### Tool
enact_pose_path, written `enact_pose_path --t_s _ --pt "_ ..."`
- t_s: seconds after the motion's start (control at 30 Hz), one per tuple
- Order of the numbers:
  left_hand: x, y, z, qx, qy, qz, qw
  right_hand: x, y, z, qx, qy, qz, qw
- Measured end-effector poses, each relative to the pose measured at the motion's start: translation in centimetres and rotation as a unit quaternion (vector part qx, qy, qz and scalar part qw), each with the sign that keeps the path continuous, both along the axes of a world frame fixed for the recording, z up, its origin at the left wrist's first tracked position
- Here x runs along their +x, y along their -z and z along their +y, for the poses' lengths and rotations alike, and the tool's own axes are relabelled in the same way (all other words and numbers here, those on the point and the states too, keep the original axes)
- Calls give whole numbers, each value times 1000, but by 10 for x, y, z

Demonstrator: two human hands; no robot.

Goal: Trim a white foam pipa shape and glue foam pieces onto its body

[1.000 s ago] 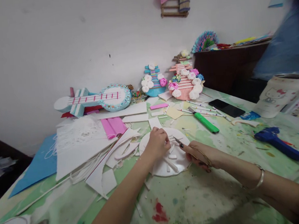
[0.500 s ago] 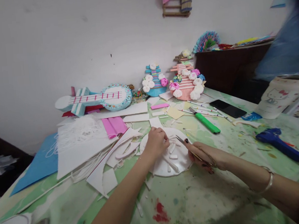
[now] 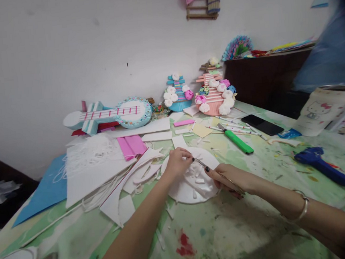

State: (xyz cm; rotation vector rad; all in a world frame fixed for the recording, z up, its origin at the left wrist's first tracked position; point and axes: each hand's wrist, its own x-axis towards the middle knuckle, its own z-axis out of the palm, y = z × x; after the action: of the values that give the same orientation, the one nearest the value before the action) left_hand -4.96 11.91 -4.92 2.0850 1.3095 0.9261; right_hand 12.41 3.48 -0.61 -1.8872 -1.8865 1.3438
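A round white foam disc (image 3: 181,194) lies flat on the table, with several small white offcuts (image 3: 199,180) scattered over it. My left hand (image 3: 179,163) is over the disc's upper left part, fingertips pinched together; what they hold is too small to make out. My right hand (image 3: 225,177) grips a pair of scissors (image 3: 200,163) from the right. The scissor tips point left and meet the left fingertips. Whether the blades are apart cannot be told.
White foam sheets and strips (image 3: 115,207) lie to the left, near a blue sheet (image 3: 42,193). A green utility knife (image 3: 236,140), a phone (image 3: 262,125) and a blue glue gun (image 3: 323,166) are on the right. Decorated model instruments (image 3: 134,112) stand along the wall.
My right hand has moved left with the scissors, bringing their tips to the left fingertips. My left hand has stayed nearly in place.
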Motion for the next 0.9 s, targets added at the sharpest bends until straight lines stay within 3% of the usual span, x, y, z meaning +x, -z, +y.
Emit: enact_pose_path --t_s 0.33,0.47,0.57,0.9 --pt "2 7 -1 1 -25 -12 1000 -2 18 13 27 -13 11 1000" --pt "-1 8 2 14 -43 14 999 -4 14 13 16 21 7 1000" --pt "-4 7 3 11 -17 38 999 -5 12 12 20 34 10 999" --pt "-5 1 0 16 5 83 996 -5 10 11 23 20 -5 1000"
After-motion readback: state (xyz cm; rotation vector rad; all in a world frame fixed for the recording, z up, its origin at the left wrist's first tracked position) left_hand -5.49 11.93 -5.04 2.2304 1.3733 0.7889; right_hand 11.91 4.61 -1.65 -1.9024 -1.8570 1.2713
